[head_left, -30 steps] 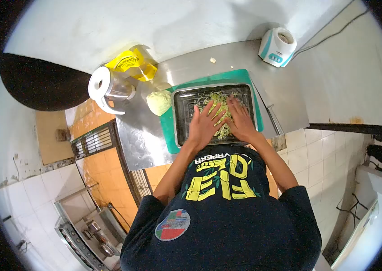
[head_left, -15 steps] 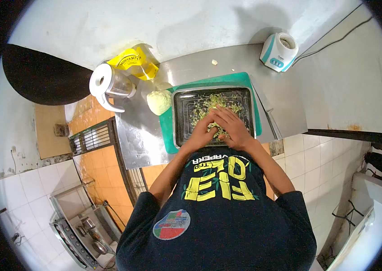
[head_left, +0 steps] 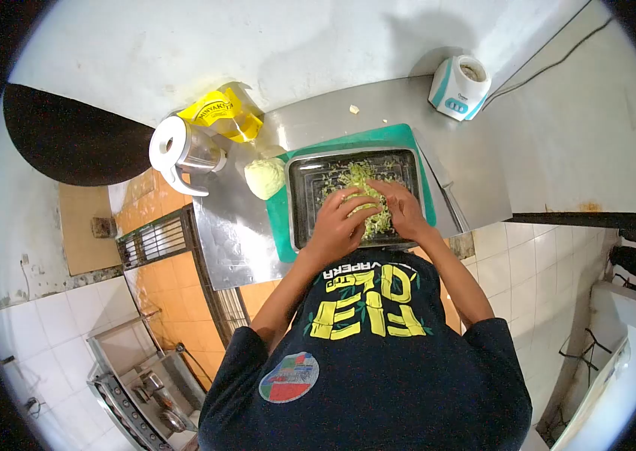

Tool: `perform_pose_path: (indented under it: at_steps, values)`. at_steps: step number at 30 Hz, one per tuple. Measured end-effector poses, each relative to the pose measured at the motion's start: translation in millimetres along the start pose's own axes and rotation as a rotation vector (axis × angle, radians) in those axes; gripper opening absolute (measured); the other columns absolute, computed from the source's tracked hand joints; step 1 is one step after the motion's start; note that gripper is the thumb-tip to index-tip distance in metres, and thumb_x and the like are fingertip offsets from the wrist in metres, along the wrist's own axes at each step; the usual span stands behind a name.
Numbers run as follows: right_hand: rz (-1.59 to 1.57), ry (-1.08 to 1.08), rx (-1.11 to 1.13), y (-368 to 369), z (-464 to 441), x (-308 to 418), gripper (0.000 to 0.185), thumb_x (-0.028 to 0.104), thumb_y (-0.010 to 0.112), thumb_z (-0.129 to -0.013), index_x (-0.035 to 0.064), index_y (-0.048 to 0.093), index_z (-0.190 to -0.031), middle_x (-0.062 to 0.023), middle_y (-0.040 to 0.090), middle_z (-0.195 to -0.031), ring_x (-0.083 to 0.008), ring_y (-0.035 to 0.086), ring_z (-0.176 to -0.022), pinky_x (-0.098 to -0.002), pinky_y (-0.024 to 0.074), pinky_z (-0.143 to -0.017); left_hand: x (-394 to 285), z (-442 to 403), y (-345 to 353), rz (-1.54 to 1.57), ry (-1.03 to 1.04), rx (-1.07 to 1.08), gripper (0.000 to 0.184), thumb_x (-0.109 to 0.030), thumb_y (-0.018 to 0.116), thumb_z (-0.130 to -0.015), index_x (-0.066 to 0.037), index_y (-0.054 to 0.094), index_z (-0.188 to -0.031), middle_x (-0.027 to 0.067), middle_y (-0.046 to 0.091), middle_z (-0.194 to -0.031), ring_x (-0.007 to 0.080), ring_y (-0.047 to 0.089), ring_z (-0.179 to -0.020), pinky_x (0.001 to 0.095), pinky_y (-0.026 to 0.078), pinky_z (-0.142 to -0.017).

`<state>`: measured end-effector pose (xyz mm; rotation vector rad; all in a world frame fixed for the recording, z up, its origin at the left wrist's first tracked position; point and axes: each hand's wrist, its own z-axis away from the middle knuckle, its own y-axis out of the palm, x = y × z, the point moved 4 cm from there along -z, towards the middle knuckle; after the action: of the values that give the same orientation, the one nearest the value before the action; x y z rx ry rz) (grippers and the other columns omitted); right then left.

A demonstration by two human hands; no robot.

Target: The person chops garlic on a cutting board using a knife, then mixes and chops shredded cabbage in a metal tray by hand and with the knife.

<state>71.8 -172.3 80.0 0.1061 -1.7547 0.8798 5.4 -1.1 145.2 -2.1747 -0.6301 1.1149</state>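
Observation:
Finely shredded green cabbage (head_left: 359,174) lies in a dark rectangular metal tray (head_left: 305,242), heaped around my fingers. My left hand (head_left: 342,224) is over the tray's near half, its fingers curled in on the shreds. From the other side my right hand (head_left: 402,210) bends its fingers into the same heap, close to the left fingertips. The palms face inward, so part of what they grip is hidden. Under the tray sits a green cutting board (head_left: 282,225). Against its left edge rests a pale piece of cabbage (head_left: 264,178).
On the steel table (head_left: 239,244) stand a blender jug (head_left: 196,154) and a yellow pouch (head_left: 222,113) at left. A white-and-teal blender base (head_left: 459,89) with a cord is at back right. A long knife-like metal tool (head_left: 445,194) lies right of the board.
My hands were together with the right fingers over the left. Now they have drawn slightly apart, left hand to the left, both with fingers curled in the shreds.

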Motion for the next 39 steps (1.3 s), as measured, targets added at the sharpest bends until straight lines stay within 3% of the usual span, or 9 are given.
perform_pose_path:
  at_steps: [6, 10, 14, 21, 26, 29, 34, 37, 39]
  values:
    - [0.035, -0.338, 0.13, 3, -15, 44, 0.07, 0.059, 0.023, -0.111, 0.0112, 0.058, -0.147, -0.0081, 0.054, -0.156, -0.0366, 0.04, -0.15, -0.0526, 0.0275, -0.124, 13, 3, 25, 0.003, -0.021, 0.596, 0.024, -0.005, 0.072, -0.074, -0.015, 0.078, -0.095, -0.0004, 0.073, -0.116, 0.0311, 0.056, -0.133, 0.0513, 0.044, -0.111]
    - [0.033, 0.018, 0.02, -23, -10, -6, 0.055, 0.051, 0.042, -0.11, 0.0131, 0.059, -0.147, -0.0092, 0.055, -0.154, -0.0359, 0.043, -0.148, -0.0494, 0.0304, -0.123, -2, -1, -12, 0.229, 0.162, 0.396, 0.019, -0.002, 0.071, -0.068, -0.014, 0.078, -0.08, -0.0063, 0.075, -0.118, 0.0356, 0.047, -0.144, 0.0585, 0.041, -0.115]
    - [-0.045, -0.109, 0.1, -20, -23, 45, 0.05, 0.039, 0.06, -0.104, 0.0136, 0.059, -0.147, -0.0128, 0.058, -0.15, -0.0338, 0.049, -0.143, -0.0468, 0.0355, -0.121, 0, 6, -7, 0.261, 0.188, 0.488, 0.023, 0.0, 0.068, -0.066, -0.013, 0.077, -0.082, -0.005, 0.074, -0.118, 0.0377, 0.047, -0.144, 0.0591, 0.039, -0.117]
    - [-0.195, 0.184, 0.008, -17, -17, -22, 0.042, 0.036, 0.056, -0.106, 0.0117, 0.066, -0.139, -0.0163, 0.066, -0.139, -0.0319, 0.062, -0.131, -0.0431, 0.0483, -0.109, 2, -9, -38, 0.333, 0.025, 0.188, 0.021, 0.002, 0.067, -0.07, -0.009, 0.077, -0.085, 0.0024, 0.072, -0.127, 0.0382, 0.046, -0.145, 0.056, 0.043, -0.115]
    - [-0.985, -0.056, 0.234, 53, -22, 9, 0.078, 0.052, 0.041, -0.11, 0.0074, 0.012, -0.167, -0.0146, 0.028, -0.169, -0.0266, 0.03, -0.155, -0.0428, 0.0262, -0.126, -17, -26, -3, 0.039, 0.139, 0.098, 0.052, -0.038, 0.06, -0.1, -0.016, 0.059, -0.147, 0.014, 0.049, -0.158, 0.0406, 0.036, -0.152, 0.0587, 0.022, -0.124]
    - [-1.455, 0.383, -0.11, 51, -12, 66, 0.078, 0.055, 0.037, -0.111, 0.0048, 0.015, -0.166, -0.0145, 0.022, -0.171, -0.0256, 0.023, -0.158, -0.0435, 0.0218, -0.128, 26, -10, 28, 0.249, -0.08, -0.138, 0.064, -0.048, 0.05, -0.106, -0.009, 0.046, -0.156, 0.0174, 0.043, -0.162, 0.0399, 0.033, -0.154, 0.0594, 0.019, -0.124]
    - [-0.356, -0.141, -0.109, 26, -5, 103, 0.081, 0.055, 0.034, -0.11, -0.0003, 0.012, -0.166, -0.0191, 0.013, -0.174, -0.0398, 0.012, -0.16, -0.0465, 0.0097, -0.129, 35, -8, 40, 0.523, -0.365, -0.224, 0.071, -0.053, 0.024, -0.112, -0.007, 0.026, -0.165, 0.0214, 0.026, -0.17, 0.0372, 0.028, -0.156, 0.0439, 0.021, -0.127]
    - [0.059, -0.486, -0.105, 24, -16, 68, 0.084, 0.059, 0.036, -0.108, -0.0001, 0.016, -0.165, -0.0205, 0.015, -0.173, -0.0427, 0.014, -0.159, -0.0482, 0.0124, -0.129, 16, -15, 60, 1.39, -0.777, -0.472, 0.081, -0.061, 0.031, -0.109, -0.008, 0.013, -0.168, 0.0141, 0.022, -0.172, 0.036, 0.022, -0.158, 0.0441, 0.017, -0.129]
    - [0.098, -0.212, -0.114, 27, -23, 6, 0.081, 0.06, 0.031, -0.109, 0.0014, 0.022, -0.164, -0.0206, 0.02, -0.172, -0.0411, 0.018, -0.158, -0.0471, 0.0157, -0.128, -1, -20, 43, 1.483, -0.739, -0.411, 0.093, -0.073, 0.025, -0.104, -0.006, 0.008, -0.168, 0.0119, 0.014, -0.175, 0.0349, 0.014, -0.16, 0.0476, 0.011, -0.129]
